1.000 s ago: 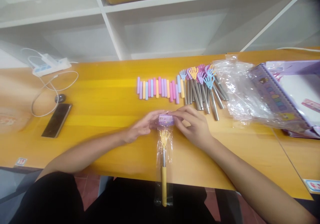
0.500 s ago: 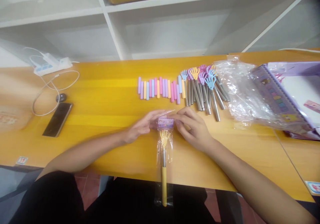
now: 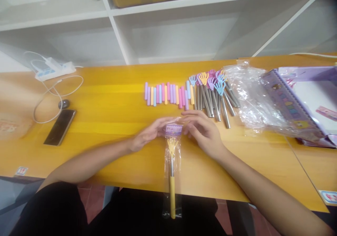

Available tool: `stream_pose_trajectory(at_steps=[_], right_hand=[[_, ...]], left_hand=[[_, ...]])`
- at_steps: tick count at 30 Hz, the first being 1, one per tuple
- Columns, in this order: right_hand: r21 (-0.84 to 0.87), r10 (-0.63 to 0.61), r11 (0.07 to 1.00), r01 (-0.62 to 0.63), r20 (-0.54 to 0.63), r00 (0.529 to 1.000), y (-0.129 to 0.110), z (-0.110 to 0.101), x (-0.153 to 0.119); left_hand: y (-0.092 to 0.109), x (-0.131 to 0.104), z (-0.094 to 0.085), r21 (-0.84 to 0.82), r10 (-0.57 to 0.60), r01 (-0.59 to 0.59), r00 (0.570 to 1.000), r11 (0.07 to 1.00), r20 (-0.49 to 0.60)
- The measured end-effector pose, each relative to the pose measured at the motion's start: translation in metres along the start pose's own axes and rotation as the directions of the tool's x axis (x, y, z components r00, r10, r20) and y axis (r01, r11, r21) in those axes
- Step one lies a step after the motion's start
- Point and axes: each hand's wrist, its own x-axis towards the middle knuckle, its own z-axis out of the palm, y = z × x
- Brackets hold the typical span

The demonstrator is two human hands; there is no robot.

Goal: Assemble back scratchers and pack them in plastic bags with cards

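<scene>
Around one bagged scratcher head [image 3: 172,146]: left hand [image 3: 147,135], nine o'clock; right hand [image 3: 206,135], three; both half-curled, grips impossible to tell.

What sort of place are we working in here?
Probably a small packing room, though it may be a home workspace: a bagged yellow scratcher, a pile of loose scratchers and a heap of clear plastic bags point that way.

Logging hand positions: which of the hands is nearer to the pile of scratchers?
Right. The right hand is just below the pile of scratchers in the picture; the left hand is farther off, to the pile's lower left, past the purple header.
</scene>
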Motion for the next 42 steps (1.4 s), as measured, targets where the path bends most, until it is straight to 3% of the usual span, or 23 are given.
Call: stream_pose_trajectory(at_steps=[3, 8, 12, 16, 26, 32, 34, 36, 39, 40, 42], right_hand=[[0.1, 0.057, 0.993, -0.062, 0.053, 0.997, 0.0, -0.001, 0.002], [0.084, 0.045, 0.996, -0.044, -0.011, 0.999, -0.003, 0.0, 0.002], [0.062, 0.013, 0.998, -0.013, -0.008, 1.0, -0.006, 0.001, 0.0], [-0.047, -0.105, 0.993, 0.107, 0.044, 0.994, -0.008, 0.002, -0.001], [-0.206, -0.384, 0.882, 0.423, 0.203, 0.901, -0.004, -0.005, -0.003], [-0.222, -0.424, 0.838, 0.498, 0.307, 0.852, -0.003, -0.008, -0.003], [-0.207, -0.394, 0.86, 0.467, 0.314, 0.864, -0.004, -0.006, -0.004], [-0.197, -0.326, 0.909, 0.368, 0.216, 0.92, -0.006, -0.002, -0.005], [-0.11, -0.081, 0.991, 0.078, -0.019, 0.997, -0.008, 0.009, -0.005], [-0.038, 0.023, 0.999, -0.025, -0.05, 0.998, -0.007, 0.014, -0.005], [0.115, 0.196, 0.974, -0.195, 0.002, 0.981, -0.006, 0.023, -0.005]], left_hand=[[0.0, 0.0, 0.0, 0.034, 0.011, -0.011, 1.0, 0.999, -0.003], [-0.005, 0.001, 0.001, 0.003, 0.007, -0.006, 0.998, 1.0, -0.055], [-0.014, 0.0, 0.0, -0.001, -0.108, 0.109, 0.984, 0.994, -0.145], [-0.016, -0.003, -0.001, 0.049, -0.166, 0.179, 0.967, 0.983, -0.191], [-0.015, -0.003, -0.002, 0.115, -0.047, 0.066, 0.986, 0.991, -0.16], [-0.017, -0.004, -0.004, 0.222, -0.063, 0.108, 0.978, 0.969, -0.201], [-0.017, -0.004, -0.004, 0.236, -0.072, 0.122, 0.976, 0.964, -0.207], [-0.017, -0.004, -0.004, 0.228, -0.074, 0.117, 0.979, 0.967, -0.189], [-0.016, -0.004, -0.003, 0.233, -0.065, 0.105, 0.983, 0.967, -0.174], [-0.015, -0.004, -0.002, 0.255, -0.058, 0.105, 0.981, 0.961, -0.187], [-0.015, -0.004, -0.001, 0.305, -0.043, 0.113, 0.973, 0.946, -0.227]])
